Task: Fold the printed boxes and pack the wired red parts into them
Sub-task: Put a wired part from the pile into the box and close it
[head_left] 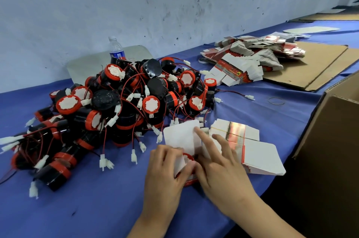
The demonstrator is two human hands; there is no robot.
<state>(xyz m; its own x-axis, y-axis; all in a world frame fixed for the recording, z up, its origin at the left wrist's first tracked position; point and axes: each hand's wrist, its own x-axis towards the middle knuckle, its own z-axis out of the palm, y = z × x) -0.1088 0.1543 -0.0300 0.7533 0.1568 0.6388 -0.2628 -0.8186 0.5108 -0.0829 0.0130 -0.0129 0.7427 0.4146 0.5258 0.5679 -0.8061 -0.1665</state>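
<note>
**Item in hand: one printed box, part seated, lid flap up**

1. Printed box (182,138). On the desk (97,208) right in front of me, between my two hands. White inner side of the lid flap faces up and leans away from me. Long axis runs from me toward the pile.
2. Red part (188,157). One piece; its red rim shows in the box mouth below the flap. Whether its wire is tucked in, I cannot tell.
3. Left hand (167,169). Fingers curled round the near left side of the box, gripping it.
4. Right hand (221,171). Open, index finger (202,136) straight and laid on the right edge of the flap. This hand is nearer the flap; I judge it does the closing, folding the flap toward me over the mouth while the left steadies.
5. Wired red parts (116,105). Large tangled pile, left of and beyond the box; the left hand is the nearer one.
6. Flat boxes (236,132). Banded bundle just right of the box, beside the right hand.
7. Further flat boxes (252,57). Loose heap, far right, on cardboard.
8. Carton (334,140). Brown, at the right edge of the desk.
9. Water bottle (116,49). Behind the pile.
</note>
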